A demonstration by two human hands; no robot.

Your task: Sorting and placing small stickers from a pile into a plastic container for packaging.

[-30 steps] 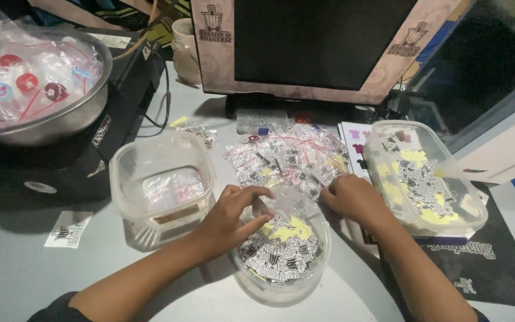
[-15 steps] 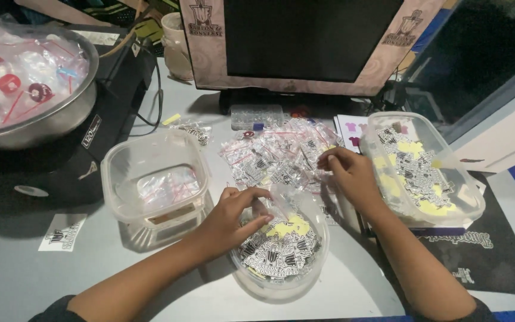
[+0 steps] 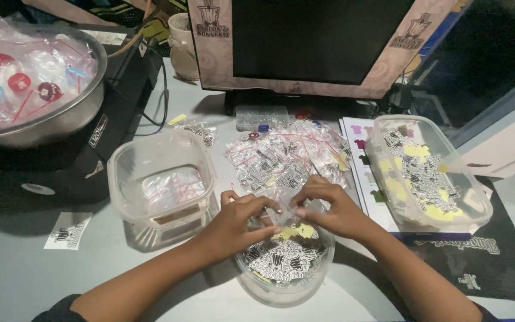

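Small clear bag (image 3: pixel 285 213), crosswise between hands

1. The bare left forearm enters from the lower left corner and runs up and to the right, a dark sleeve edge showing near the elbow.
2. The left hand (image 3: pixel 236 217) lies palm down, its fingers curled inward and the fingertips (image 3: pixel 272 207) pinched together.
3. The bare right forearm enters from the lower right and angles up and to the left.
4. The right hand (image 3: pixel 329 209) is knuckles up, its fingers bent and pinched, meeting the left hand's fingertips at the centre.
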